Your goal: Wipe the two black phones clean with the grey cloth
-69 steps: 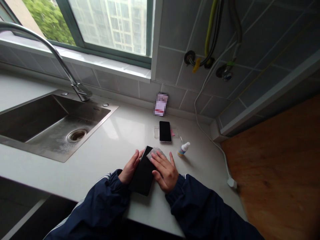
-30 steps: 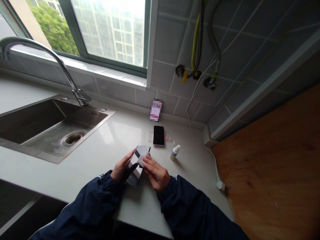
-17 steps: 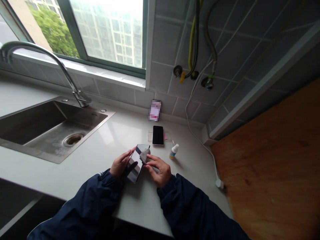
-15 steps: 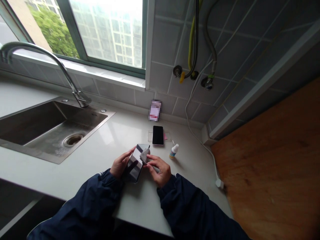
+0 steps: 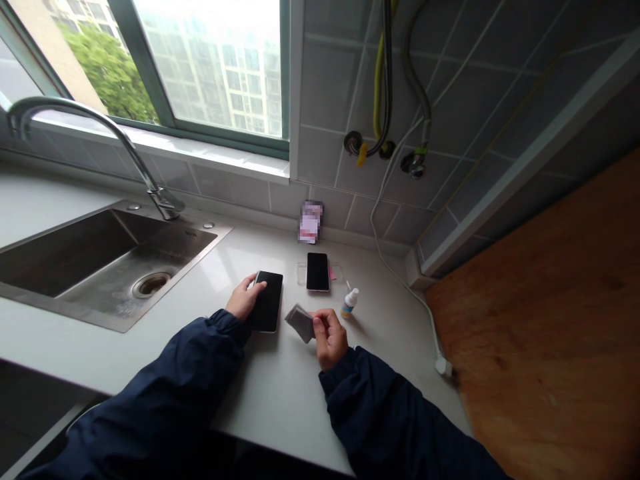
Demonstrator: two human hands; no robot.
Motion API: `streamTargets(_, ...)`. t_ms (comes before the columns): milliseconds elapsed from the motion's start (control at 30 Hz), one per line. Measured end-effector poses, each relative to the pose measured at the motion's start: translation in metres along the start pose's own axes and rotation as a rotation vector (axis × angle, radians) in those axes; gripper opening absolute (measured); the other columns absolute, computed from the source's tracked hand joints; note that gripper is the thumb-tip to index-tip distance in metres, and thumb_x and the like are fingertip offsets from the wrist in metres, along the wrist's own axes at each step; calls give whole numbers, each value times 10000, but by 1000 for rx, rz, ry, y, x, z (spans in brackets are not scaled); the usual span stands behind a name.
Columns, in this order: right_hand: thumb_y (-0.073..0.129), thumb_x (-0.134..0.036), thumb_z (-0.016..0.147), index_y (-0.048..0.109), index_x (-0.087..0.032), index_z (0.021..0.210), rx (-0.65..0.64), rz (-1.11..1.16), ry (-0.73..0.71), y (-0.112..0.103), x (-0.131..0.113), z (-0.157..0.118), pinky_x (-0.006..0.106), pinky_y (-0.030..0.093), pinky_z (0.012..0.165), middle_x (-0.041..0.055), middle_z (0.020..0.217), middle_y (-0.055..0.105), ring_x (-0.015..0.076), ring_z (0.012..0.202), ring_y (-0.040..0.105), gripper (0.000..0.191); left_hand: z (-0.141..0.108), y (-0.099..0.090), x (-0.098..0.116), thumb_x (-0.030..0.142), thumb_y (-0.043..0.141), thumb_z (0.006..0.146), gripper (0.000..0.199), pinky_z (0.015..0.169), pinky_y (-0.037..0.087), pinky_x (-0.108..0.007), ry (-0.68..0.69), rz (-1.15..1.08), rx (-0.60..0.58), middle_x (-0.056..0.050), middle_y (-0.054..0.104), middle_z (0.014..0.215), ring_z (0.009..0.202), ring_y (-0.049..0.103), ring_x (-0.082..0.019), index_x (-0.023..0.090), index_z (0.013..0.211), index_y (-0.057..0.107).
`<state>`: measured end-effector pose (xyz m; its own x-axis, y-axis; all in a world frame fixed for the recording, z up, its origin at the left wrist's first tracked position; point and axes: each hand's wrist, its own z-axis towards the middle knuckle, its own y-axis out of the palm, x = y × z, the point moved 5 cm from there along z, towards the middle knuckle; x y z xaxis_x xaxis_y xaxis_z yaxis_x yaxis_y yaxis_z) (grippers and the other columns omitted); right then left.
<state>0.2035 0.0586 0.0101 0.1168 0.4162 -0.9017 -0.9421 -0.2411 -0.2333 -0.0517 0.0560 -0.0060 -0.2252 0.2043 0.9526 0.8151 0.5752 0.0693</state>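
My left hand (image 5: 243,298) rests against the left edge of a black smartphone (image 5: 267,301), which lies screen up on the white stone countertop (image 5: 280,393). My right hand (image 5: 330,337) pinches a folded grey cloth (image 5: 300,323) just right of that phone, with the cloth apart from it. Farther back, a second black smartphone (image 5: 318,271) lies on a clear plastic sheet or case (image 5: 338,273). A small white dropper bottle (image 5: 349,304) with a blue label stands close to my right hand.
A steel sink (image 5: 95,257) with a curved faucet (image 5: 125,143) lies left of my hands. A pixelated package (image 5: 311,222) leans on the tiled wall behind the phones. A white cable (image 5: 400,267) runs along the counter's right side, above a wooden floor (image 5: 540,333).
The near phone has gone from tilted and reflective to lying flat on the counter, shifted left. My right hand has drawn the grey cloth off the phone, to its right.
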Motion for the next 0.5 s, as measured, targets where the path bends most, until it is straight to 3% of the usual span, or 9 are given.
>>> streamTargets(67,477,-413,980,586,-204,950,6,-9,8,-1,0,0,231,486,556,12,732,659,150,602,621,238,13,0,-1,288,728,797,460,927,520,-358,6,84,44,-97,699,1132,1145,625,-292,178,1229,615)
streamTargets(200,481,-410,972,572,-205,909,2,-15,6,-1,-2,0,222,412,515,-33,619,535,129,531,530,233,25,8,0,353,616,934,364,901,547,-446,-2,221,56,-96,625,1258,1068,636,-234,180,1253,594)
streamTargets(500,489,-423,961,589,-201,869,-40,-7,7,2,-9,0,214,352,476,-46,576,492,107,474,457,261,48,19,14,361,614,936,385,893,552,-454,23,418,88,-101,610,1276,1074,633,-237,179,1273,580)
